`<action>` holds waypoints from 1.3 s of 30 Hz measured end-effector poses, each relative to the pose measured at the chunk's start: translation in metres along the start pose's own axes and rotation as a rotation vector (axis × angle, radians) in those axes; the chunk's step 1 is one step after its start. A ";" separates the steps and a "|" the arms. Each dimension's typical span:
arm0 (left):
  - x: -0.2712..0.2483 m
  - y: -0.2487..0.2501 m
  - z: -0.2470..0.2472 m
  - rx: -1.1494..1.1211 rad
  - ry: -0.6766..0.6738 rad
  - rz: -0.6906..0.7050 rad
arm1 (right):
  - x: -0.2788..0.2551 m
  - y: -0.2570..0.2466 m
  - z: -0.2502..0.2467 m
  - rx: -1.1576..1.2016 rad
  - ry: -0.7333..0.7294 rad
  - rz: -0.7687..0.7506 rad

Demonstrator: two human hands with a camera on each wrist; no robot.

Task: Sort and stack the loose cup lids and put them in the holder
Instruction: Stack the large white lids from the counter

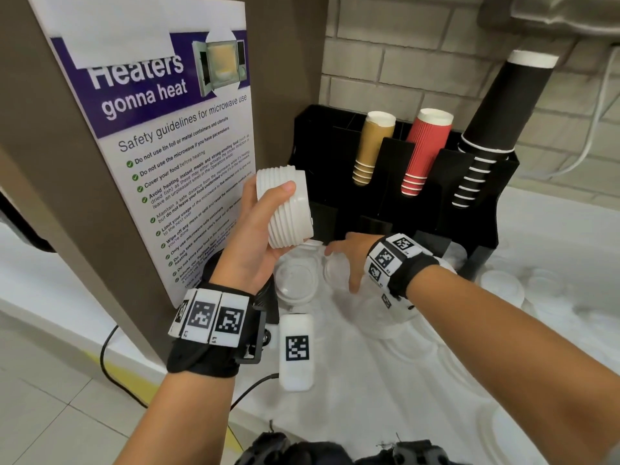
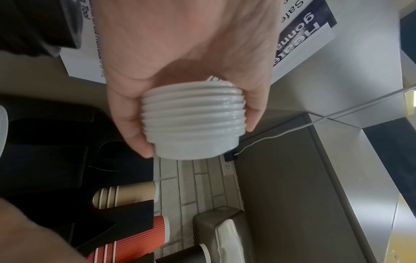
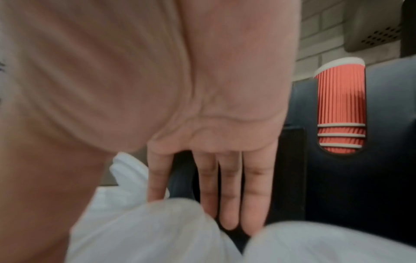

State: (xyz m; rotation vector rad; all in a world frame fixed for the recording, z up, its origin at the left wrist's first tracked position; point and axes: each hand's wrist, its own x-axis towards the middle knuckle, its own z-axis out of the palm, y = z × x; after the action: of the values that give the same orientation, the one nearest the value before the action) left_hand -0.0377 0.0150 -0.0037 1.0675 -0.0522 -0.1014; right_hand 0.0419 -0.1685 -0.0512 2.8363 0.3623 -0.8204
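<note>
Left grip (image 1: 258, 236) clasping stacked lids (image 1: 285, 209), right grip (image 1: 349, 260) released, fingers straight, poster (image 1: 157, 129) reading "Heaters gonna heat"

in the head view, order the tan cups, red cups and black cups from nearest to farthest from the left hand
From the left hand:
1. Tan cups, leftmost slot of the holder.
2. Red cups, middle slot.
3. Black cups, rightmost slot, tallest stack.
</note>
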 end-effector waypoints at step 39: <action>-0.005 0.002 -0.003 -0.029 0.023 0.005 | 0.027 -0.012 0.008 -0.080 0.063 0.037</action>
State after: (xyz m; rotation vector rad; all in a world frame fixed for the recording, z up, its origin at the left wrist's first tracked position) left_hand -0.0427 0.0193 -0.0037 1.0395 -0.0330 -0.0852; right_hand 0.0564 -0.1541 -0.0735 2.7904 0.3423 -0.6941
